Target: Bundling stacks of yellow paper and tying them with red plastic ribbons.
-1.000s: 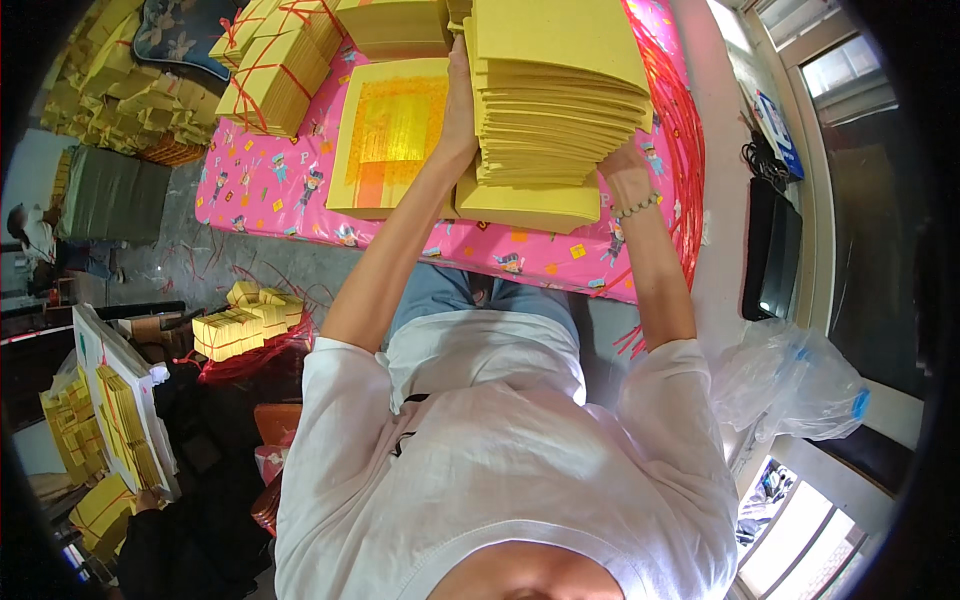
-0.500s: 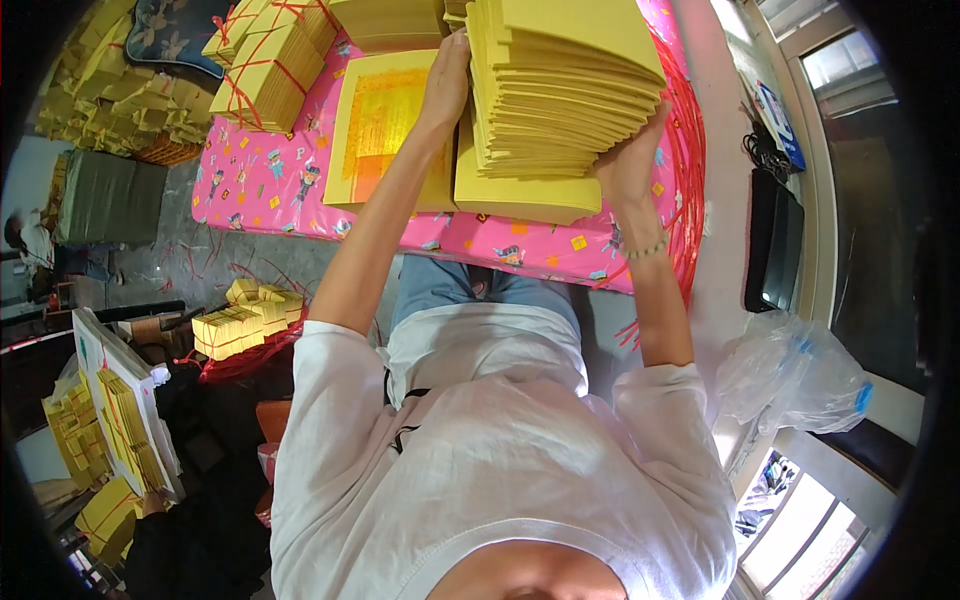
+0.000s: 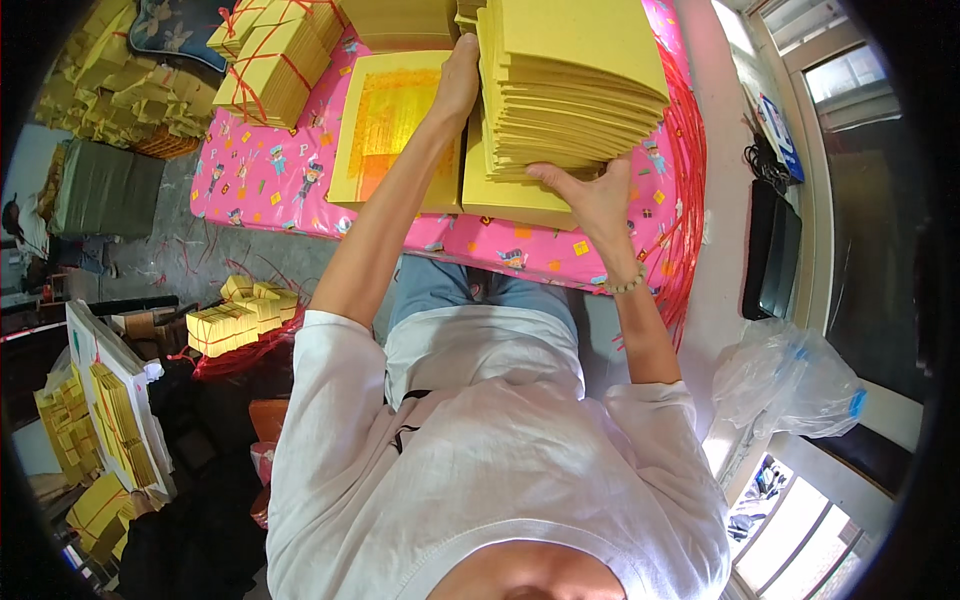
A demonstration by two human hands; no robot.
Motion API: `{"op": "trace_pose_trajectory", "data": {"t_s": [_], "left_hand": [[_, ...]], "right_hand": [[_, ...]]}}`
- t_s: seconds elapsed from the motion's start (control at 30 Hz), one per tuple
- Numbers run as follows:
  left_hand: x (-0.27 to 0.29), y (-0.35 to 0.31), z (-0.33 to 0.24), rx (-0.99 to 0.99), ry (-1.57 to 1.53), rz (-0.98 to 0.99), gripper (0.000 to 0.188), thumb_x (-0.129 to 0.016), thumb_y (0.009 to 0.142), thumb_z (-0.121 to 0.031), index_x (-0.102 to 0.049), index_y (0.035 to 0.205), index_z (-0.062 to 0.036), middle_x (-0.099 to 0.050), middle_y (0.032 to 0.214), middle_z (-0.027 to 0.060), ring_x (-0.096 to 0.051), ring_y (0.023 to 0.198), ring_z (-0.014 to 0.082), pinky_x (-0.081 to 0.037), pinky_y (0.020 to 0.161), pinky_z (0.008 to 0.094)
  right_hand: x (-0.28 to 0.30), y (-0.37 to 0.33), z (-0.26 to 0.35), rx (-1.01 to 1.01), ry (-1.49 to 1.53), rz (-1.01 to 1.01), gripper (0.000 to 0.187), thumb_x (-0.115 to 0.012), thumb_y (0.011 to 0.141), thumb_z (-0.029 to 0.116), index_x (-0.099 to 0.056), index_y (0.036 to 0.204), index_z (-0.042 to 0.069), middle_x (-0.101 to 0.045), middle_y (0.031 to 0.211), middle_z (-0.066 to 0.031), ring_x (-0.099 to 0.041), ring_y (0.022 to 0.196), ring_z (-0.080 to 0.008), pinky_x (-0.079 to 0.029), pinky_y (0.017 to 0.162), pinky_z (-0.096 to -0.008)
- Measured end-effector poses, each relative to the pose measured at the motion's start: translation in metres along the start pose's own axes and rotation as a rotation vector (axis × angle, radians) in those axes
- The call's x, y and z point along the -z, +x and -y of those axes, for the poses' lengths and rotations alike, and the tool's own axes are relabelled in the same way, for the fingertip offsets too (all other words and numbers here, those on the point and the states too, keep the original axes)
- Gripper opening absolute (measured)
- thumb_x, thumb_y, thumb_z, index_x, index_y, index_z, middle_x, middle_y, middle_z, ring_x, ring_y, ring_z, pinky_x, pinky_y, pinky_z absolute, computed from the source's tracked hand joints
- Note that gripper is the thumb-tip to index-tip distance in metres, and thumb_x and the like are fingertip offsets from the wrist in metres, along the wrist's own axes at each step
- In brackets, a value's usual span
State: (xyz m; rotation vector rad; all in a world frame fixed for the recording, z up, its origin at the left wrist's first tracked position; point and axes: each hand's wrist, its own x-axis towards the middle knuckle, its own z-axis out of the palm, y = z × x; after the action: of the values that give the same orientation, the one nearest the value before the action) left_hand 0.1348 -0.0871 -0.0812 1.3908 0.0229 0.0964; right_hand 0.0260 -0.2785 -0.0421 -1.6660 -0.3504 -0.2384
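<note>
A tall stack of yellow paper (image 3: 575, 90) sits in front of me, its layers fanned unevenly along the near side. My left hand (image 3: 460, 82) presses against the stack's left side, fingers pointing away from me and partly hidden. At the near right corner is my right hand (image 3: 600, 195), its thumb on the front edges and its fingers around the right side. Under this stack lies a neater block of yellow paper (image 3: 525, 207). To the left, beneath my left forearm, is another yellow block with a gold and orange printed top (image 3: 385, 115).
Yellow bundles tied with red string (image 3: 275, 75) stand at the far left of the pink patterned table cover (image 3: 270, 185). Red strings (image 3: 690, 190) hang along the right edge. A clear plastic bag (image 3: 790, 380) is at right. Another person's hand (image 3: 145, 502) shows at lower left near yellow bundles.
My right hand has shifted left and toward me, from the stack's right side to its near corner, and the thumb now shows on the front edges. My left hand stays at the left side.
</note>
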Motion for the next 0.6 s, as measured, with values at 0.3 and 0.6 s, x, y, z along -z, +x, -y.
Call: {"op": "trace_pose_trajectory", "data": {"t_s": [0.3,0.6], "left_hand": [[-0.001,-0.002,0.004,-0.091,0.134,-0.034,0.051,-0.025,0.098,-0.040,-0.049,0.110,0.0026,-0.054,0.113,0.0146,-0.047,0.103,0.0202,-0.035,0.094,0.0334],[0.000,-0.003,0.005,-0.018,0.046,-0.039,0.062,-0.025,0.098,-0.046,-0.041,0.131,0.0049,-0.048,0.129,0.0168,-0.045,0.116,0.0228,-0.033,0.099,0.0341]], "right_hand": [[-0.002,0.001,0.000,0.024,-0.111,0.006,0.053,-0.085,0.062,0.008,-0.054,0.104,-0.005,-0.065,0.095,-0.0113,-0.063,0.082,-0.0179,-0.053,0.074,-0.0295],[0.001,0.001,0.011,0.015,-0.084,0.090,0.070,-0.089,0.056,0.020,-0.051,0.110,-0.003,-0.065,0.097,-0.0121,-0.063,0.088,-0.0217,-0.050,0.078,-0.0327]]}}
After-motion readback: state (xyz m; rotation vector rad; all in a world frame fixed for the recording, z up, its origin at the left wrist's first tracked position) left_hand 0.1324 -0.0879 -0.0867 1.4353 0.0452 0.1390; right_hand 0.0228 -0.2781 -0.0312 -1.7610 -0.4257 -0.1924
